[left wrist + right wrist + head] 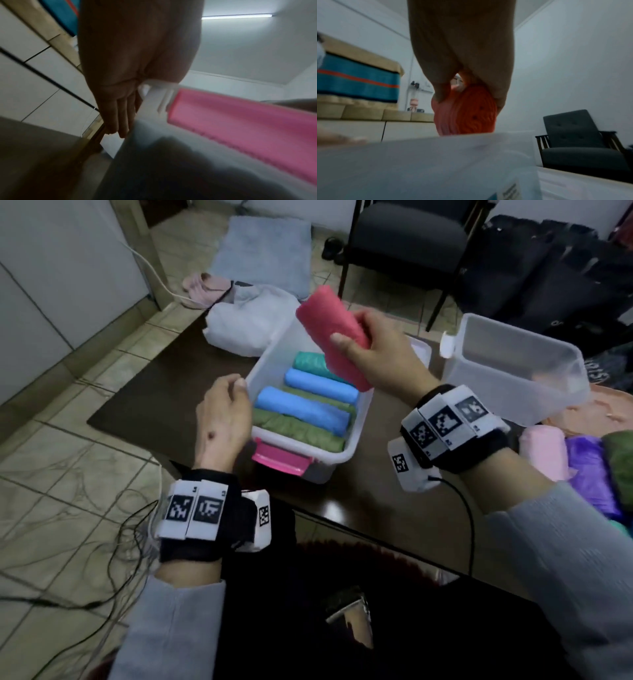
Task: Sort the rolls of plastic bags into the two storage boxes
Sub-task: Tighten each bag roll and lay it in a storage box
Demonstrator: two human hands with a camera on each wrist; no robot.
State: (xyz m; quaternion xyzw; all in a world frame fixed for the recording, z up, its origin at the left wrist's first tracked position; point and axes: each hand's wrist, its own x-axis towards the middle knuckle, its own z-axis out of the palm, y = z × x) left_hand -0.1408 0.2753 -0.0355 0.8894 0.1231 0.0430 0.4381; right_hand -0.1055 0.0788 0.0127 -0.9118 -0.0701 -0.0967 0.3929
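Observation:
My right hand (352, 332) grips a red roll (337, 337) of plastic bags, tilted, above the far right part of the white storage box (356, 436). The right wrist view shows the red roll's (471, 112) spiral end between thumb and fingers, just over the box's rim. In the box lie a teal roll (308, 361), two blue rolls (318, 383) and green rolls (294, 431). My left hand (226, 402) rests against the box's left wall; in the left wrist view its fingers (120, 115) run straight along that wall (154, 135), beside the pink latch (240, 121).
A second, clear storage box (513, 364) stands at the right of the dark table (171, 392). Pink (544, 450), purple (589, 474) and dark green (620, 457) rolls lie at the right edge. A white bag (246, 320) sits behind the white box. A dark chair (407, 237) stands beyond.

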